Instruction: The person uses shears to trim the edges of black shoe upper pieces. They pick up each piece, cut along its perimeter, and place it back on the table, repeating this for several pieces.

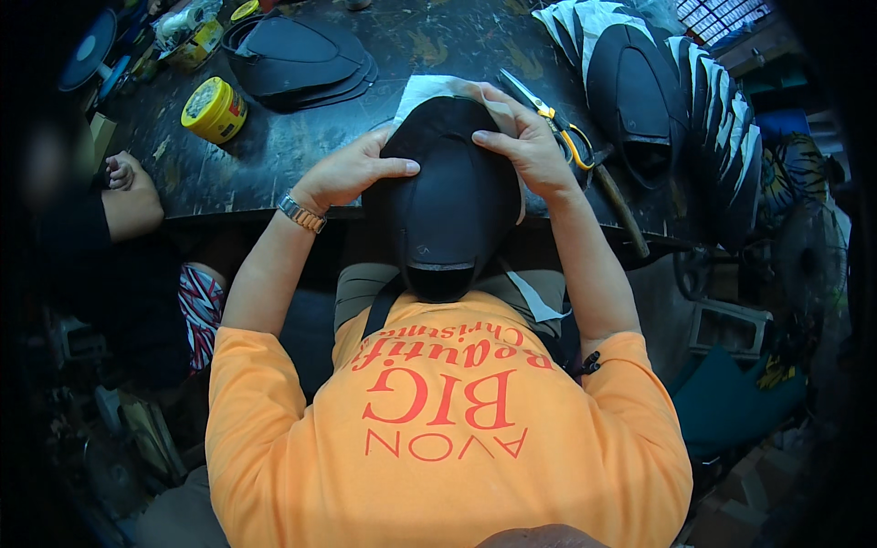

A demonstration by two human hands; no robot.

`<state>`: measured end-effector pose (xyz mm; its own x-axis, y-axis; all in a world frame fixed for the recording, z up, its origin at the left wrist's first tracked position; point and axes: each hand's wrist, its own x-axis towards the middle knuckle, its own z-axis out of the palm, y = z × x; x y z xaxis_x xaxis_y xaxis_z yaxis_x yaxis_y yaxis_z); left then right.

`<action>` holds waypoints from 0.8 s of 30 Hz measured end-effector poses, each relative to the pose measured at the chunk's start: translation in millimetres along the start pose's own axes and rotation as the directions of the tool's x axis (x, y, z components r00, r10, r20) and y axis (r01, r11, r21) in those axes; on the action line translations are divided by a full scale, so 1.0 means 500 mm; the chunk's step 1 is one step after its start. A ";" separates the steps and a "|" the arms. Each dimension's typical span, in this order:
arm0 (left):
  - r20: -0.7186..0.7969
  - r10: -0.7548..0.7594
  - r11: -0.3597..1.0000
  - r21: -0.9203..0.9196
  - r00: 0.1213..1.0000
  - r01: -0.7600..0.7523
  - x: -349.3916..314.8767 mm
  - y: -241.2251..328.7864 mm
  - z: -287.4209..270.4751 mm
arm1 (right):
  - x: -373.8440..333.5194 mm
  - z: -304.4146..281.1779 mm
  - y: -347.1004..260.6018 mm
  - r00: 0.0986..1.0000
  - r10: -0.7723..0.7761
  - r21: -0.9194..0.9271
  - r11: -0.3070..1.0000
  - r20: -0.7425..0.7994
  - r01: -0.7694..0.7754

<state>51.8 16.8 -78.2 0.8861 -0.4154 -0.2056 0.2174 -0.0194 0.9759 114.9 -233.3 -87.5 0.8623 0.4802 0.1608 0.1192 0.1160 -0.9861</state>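
Cloth piece (445,205), black and oval, overhangs the near edge of the table (265,155). Over that edge, the left hand (358,172) clasps it, thumb on top, fingers hidden underneath; the right hand (528,142), partly curled, pinches it with a pale sheet (426,88). On the table's right lie a wooden handle (621,210) and scissors (546,111); a yellow tub (216,111) stands on its left.

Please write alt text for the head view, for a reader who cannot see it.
A person's left hand and right hand hold a black curved piece at the edge of a dark table. To the right lie yellow-handled scissors, a wooden-handled tool and a fanned stack of black pieces; a yellow tub is at left.
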 end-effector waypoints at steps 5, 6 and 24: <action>-0.143 0.031 1.000 0.011 0.989 -0.030 0.006 -0.041 -0.019 | -0.033 -0.050 -0.008 0.968 -0.177 -0.746 0.666 -0.178 -0.016; -0.157 0.012 0.999 -0.028 0.988 -0.016 0.003 -0.048 -0.022 | -0.048 -0.065 -0.011 0.937 -0.264 -0.755 0.656 -0.230 -0.001; -0.509 0.234 0.778 -0.413 0.828 -0.473 -0.037 -0.064 -0.076 | -0.123 -0.177 0.005 0.888 -0.417 -0.964 0.250 -0.196 -0.096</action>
<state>44.1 59.5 -108.5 0.9932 0.1143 0.0206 -0.0812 0.5568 0.8266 106.0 -339.5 -103.8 0.8122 0.2071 0.5453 0.4213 -0.8548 -0.3029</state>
